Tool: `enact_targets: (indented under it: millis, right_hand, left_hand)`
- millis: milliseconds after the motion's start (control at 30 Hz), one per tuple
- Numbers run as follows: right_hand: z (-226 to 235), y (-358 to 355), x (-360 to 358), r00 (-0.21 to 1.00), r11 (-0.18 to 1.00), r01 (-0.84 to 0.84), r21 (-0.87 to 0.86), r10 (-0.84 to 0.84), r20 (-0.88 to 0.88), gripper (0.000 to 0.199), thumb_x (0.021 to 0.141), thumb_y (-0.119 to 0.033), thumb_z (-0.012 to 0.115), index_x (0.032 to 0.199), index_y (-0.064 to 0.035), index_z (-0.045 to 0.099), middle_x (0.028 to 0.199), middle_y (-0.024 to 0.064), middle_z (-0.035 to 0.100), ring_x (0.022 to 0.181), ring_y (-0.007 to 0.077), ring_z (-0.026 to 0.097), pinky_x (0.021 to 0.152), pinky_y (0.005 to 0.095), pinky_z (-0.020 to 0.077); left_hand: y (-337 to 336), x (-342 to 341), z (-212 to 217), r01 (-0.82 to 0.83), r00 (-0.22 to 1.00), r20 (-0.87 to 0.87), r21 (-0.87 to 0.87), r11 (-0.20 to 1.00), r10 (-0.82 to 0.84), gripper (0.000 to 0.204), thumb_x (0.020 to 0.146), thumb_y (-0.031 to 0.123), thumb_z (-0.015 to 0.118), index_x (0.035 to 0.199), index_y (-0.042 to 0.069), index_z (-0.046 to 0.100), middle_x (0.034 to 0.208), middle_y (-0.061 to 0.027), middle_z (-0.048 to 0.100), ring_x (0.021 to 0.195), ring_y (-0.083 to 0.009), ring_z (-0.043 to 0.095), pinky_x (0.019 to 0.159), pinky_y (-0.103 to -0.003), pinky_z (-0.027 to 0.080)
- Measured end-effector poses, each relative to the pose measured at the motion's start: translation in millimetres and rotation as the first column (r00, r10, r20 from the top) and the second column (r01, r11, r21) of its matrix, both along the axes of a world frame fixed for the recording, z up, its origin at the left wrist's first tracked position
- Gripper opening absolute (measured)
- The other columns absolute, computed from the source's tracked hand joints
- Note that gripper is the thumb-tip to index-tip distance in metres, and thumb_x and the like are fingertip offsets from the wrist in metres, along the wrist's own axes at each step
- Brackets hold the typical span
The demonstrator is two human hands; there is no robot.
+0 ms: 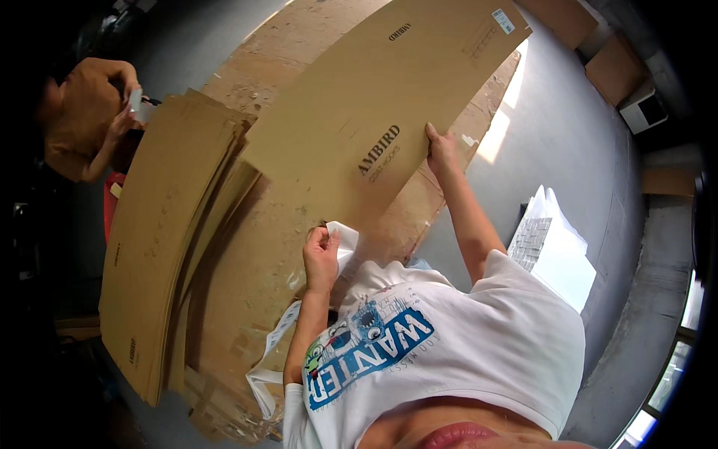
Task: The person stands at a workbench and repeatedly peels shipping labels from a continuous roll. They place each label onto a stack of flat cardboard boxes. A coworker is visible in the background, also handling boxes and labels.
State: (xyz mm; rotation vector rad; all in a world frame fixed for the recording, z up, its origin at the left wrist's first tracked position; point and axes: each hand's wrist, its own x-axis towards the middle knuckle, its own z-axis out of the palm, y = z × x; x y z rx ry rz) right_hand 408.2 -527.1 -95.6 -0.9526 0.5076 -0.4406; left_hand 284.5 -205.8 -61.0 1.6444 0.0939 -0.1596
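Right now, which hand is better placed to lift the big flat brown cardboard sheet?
Probably the right hand: it holds the cardboard sheet by one edge, while the left hand holds a small white paper-like piece.

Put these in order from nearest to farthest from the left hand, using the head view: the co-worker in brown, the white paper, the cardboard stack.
From the left hand:
1. White paper: held in it.
2. Cardboard stack: to its left.
3. Co-worker in brown: upper left, beyond the stack.

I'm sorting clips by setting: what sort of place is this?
Probably a warehouse or packing workshop: a large printed cardboard sheet, a stack of flat cardboard, and brown boxes at the upper right.
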Motion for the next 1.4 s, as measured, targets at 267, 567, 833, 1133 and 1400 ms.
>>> enact_targets:
  millis: [267, 567, 833, 1133, 1400]
  right_hand:
    - [-139.6, -172.8, 12.2, 0.894, 0.922, -0.108, -0.371, -0.073, -0.441, 0.024, 0.077, -0.017, 0.07, 0.092, 0.0001, 0.064, 0.083, 0.0065, 0.063, 0.067, 0.018, 0.058, 0.056, 0.0308, 0.0479]
    - [60.1, 24.2, 23.3, 0.899, 0.433, -0.314, -0.845, 0.421, -0.119, 0.025, 0.086, -0.019, 0.066, 0.108, -0.0073, 0.064, 0.11, 0.0137, 0.063, 0.102, 0.0235, 0.058, 0.084, 0.0334, 0.0469]
    - [180.1, 267.1, -69.3, 0.21, 0.345, -0.883, -0.319, 0.897, 0.388, 0.039, 0.081, 0.002, 0.067, 0.118, -0.0013, 0.057, 0.096, 0.0016, 0.059, 0.085, 0.007, 0.056, 0.076, 0.0207, 0.0473]
    - [202.3, 336.0, -109.3, 0.211, 0.269, -0.783, -0.56, 0.963, 0.168, 0.031, 0.078, 0.004, 0.068, 0.109, -0.0005, 0.062, 0.084, -0.0016, 0.06, 0.074, 0.0029, 0.054, 0.067, 0.0185, 0.0473]
    - [229.8, 356.7, -135.1, 0.447, 0.263, -0.557, -0.788, 0.895, -0.018, 0.022, 0.076, 0.001, 0.07, 0.097, -0.0037, 0.069, 0.082, 0.0057, 0.068, 0.072, 0.0111, 0.062, 0.066, 0.0232, 0.0501]
  left_hand:
    - [15.7, 33.5, 81.7, -0.113, 0.992, -0.04, 0.091, 0.989, 0.117, 0.015, 0.093, 0.015, 0.054, 0.083, 0.004, 0.052, 0.073, 0.0035, 0.049, 0.068, -0.0046, 0.042, 0.06, -0.021, 0.036]
    - [64.4, 56.9, 166.5, -0.29, 0.948, 0.096, -0.13, 0.948, 0.303, 0.015, 0.094, 0.018, 0.054, 0.086, 0.005, 0.053, 0.077, 0.0015, 0.055, 0.067, -0.0046, 0.048, 0.061, -0.021, 0.042]
    - [93.0, 23.2, 193.1, -0.416, 0.818, 0.34, -0.206, 0.886, 0.464, 0.018, 0.093, 0.02, 0.056, 0.088, 0.003, 0.054, 0.08, -0.0001, 0.058, 0.068, -0.0051, 0.051, 0.06, -0.022, 0.043]
    - [172.5, -67.8, 198.7, -0.319, 0.876, 0.341, -0.122, 0.94, 0.341, 0.037, 0.096, 0.029, 0.052, 0.118, 0.0, 0.059, 0.091, -0.0048, 0.065, 0.08, -0.009, 0.06, 0.071, -0.023, 0.048]
    - [221.3, -68.9, 194.4, -0.128, 0.978, 0.128, -0.246, 0.961, 0.163, 0.042, 0.096, 0.037, 0.049, 0.099, -0.001, 0.068, 0.088, -0.0052, 0.067, 0.079, -0.0093, 0.062, 0.07, -0.023, 0.048]
